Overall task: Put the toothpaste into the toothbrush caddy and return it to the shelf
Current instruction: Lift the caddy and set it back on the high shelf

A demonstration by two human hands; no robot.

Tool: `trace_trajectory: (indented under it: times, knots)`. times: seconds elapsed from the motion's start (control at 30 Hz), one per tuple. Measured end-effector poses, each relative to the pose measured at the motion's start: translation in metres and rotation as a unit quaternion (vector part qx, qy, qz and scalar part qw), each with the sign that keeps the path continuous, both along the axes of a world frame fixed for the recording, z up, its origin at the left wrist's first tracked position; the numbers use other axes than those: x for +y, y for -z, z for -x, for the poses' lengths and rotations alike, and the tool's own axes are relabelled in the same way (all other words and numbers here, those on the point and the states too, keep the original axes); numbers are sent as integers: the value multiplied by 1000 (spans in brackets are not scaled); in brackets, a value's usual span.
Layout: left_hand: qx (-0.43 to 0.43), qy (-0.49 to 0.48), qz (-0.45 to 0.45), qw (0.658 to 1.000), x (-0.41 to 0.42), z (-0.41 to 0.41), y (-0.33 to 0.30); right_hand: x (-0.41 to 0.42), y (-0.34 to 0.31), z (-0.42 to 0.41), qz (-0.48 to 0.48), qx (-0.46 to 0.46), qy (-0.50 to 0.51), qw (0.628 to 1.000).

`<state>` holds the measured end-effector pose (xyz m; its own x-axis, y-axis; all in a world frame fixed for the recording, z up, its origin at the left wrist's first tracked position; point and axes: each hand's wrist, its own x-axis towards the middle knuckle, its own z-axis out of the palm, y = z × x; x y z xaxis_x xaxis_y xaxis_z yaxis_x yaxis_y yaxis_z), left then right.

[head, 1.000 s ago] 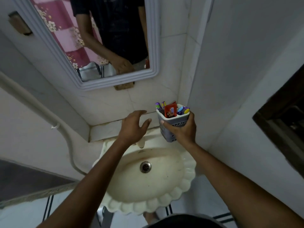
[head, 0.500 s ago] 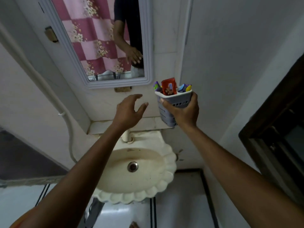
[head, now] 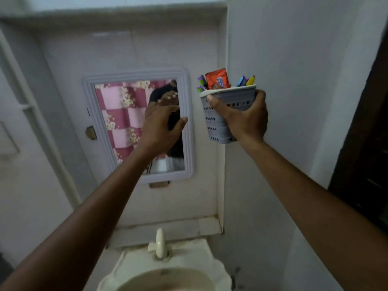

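R hand (head: 244, 119) is wrapped round a grey perforated plastic toothbrush caddy (head: 216, 122), thumb pressed on the front wall just under the white rim, other fingers curled behind the far side. Caddy is held up in the air, tilted a bit w/ the top leaning toward the camera, close to the white tiled corner wall (head: 273, 59) on the right, level w/ the upper part of the mirror. Sticking out of the caddy top: an orange-red toothpaste tube end (head: 217, 78) in the middle, purple and green toothbrush handles (head: 201, 82) at the left edge, blue and yellow handles (head: 246, 80) at the right edge.

L hand (head: 160, 124) is empty, fingers spread and loosely open, palm facing away, raised in front of the grey-framed rectangular wall mirror (head: 100, 122). It's left of the caddy, not touching it. Its reflection, plus a dark shirt and a pink-and-white checked floral curtain, shows in the glass.

Below: a cream scalloped ceramic washbasin (head: 214, 269) at the bottom edge w/ a white lever tap (head: 159, 243) standing at its back, and a narrow tiled ledge (head: 189, 227) behind it along the wall. A white shelf edge (head: 126, 7) runs across the top of view, above mirror and caddy; whatever sits on it can't be seen from here. Dark wooden frame (head: 365, 143) at far right.
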<state>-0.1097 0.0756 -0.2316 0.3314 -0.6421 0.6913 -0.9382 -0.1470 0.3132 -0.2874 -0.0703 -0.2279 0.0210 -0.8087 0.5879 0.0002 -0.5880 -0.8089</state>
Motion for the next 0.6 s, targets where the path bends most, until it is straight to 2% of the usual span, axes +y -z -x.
trace_trajectory:
  times: [0.33,0.47,0.6]
  knots:
    - [-105,9,179,978,-18,0,-167,14,-166,12,90,-54,0,994]
    - [-141,9,209,968,-25,3,-219,21,-220,15,118,-68,-3,991]
    - [-141,5,230,963,-34,-3,-253,22,-266,11,135,-73,9,988]
